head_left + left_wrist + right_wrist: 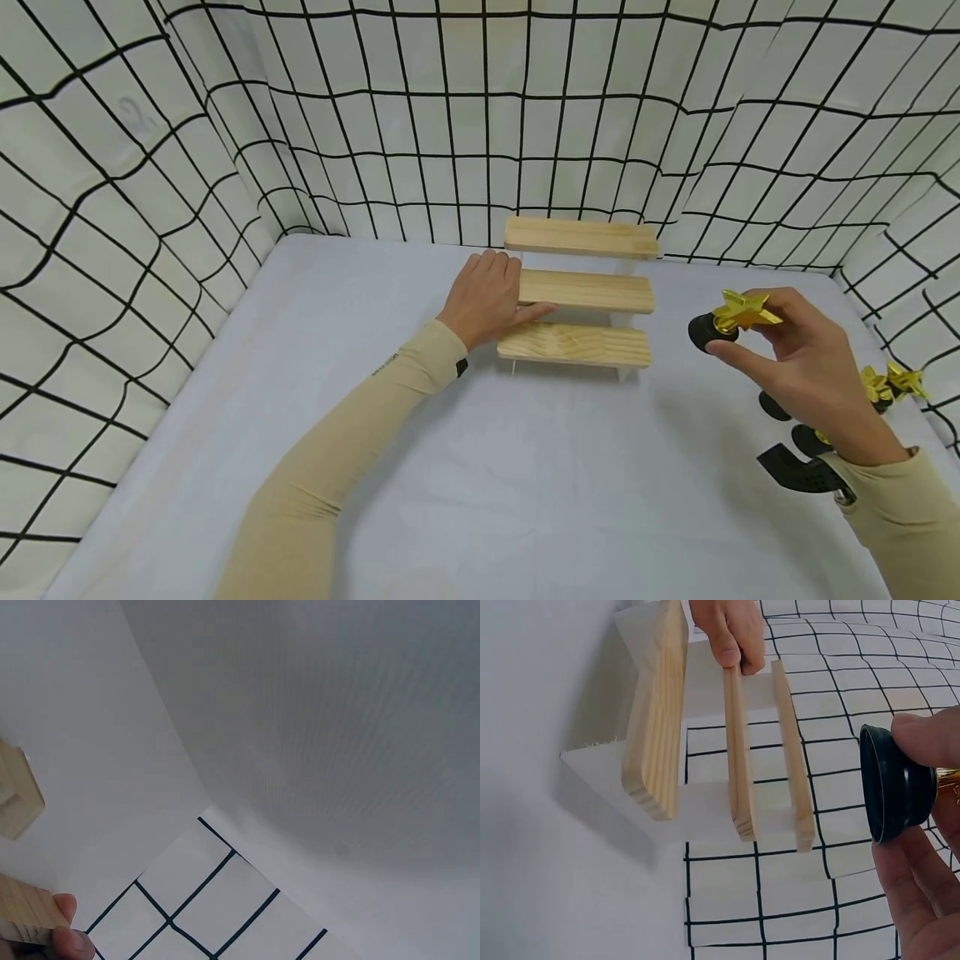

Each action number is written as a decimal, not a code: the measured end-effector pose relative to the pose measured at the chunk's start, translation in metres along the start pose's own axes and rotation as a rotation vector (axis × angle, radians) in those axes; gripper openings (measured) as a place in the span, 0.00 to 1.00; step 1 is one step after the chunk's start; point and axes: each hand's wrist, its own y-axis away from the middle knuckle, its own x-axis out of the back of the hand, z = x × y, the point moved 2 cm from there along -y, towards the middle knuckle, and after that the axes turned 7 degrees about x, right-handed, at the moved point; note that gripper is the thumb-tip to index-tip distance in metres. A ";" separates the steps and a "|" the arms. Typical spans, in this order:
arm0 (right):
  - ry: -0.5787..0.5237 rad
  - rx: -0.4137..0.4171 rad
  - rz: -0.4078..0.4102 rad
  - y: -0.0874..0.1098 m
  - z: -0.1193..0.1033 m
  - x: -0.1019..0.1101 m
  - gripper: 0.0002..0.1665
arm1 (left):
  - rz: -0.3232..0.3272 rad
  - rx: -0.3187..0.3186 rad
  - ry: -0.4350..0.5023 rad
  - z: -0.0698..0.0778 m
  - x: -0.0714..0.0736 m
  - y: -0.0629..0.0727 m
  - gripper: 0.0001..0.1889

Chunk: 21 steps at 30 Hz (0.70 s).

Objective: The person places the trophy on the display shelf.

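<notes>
1. Head view: right hand (813,358) pinches a trophy (729,319), parted only to the width of its base (707,333); shelf (573,343) left of this grip.
2. Brace the middle board (588,292) with the left hand's (487,298) pinch; level the trophy.
3. Right wrist view shows thumb (930,739) opposite fingers (907,881); only head view shows the star's (748,308) shape.

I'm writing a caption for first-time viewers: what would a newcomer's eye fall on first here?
Probably the shiny gold star trophy, held up in the right hand to the right of the shelf. Next comes that three-tier wooden shelf near the head view's centre, gripped by the left hand. More gold stars glint near that view's right edge.
</notes>
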 end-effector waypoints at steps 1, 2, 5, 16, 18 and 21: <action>-0.006 0.004 -0.007 0.000 0.000 -0.002 0.35 | -0.003 0.000 0.003 0.000 0.000 0.000 0.39; -0.008 0.008 -0.013 -0.001 0.000 -0.004 0.35 | -0.005 0.001 0.004 0.000 0.000 0.000 0.39; -0.019 0.008 -0.029 -0.002 -0.001 -0.010 0.34 | -0.017 0.002 0.006 0.000 0.001 0.000 0.39; -0.061 -0.006 -0.059 -0.007 -0.005 -0.034 0.34 | -0.032 -0.004 -0.007 -0.001 0.001 -0.002 0.39; -0.072 -0.012 -0.065 -0.007 -0.006 -0.038 0.34 | -0.028 -0.005 -0.009 0.000 0.001 -0.002 0.39; -0.082 -0.019 -0.070 -0.009 -0.008 -0.043 0.33 | -0.024 -0.007 -0.009 0.000 0.000 -0.002 0.39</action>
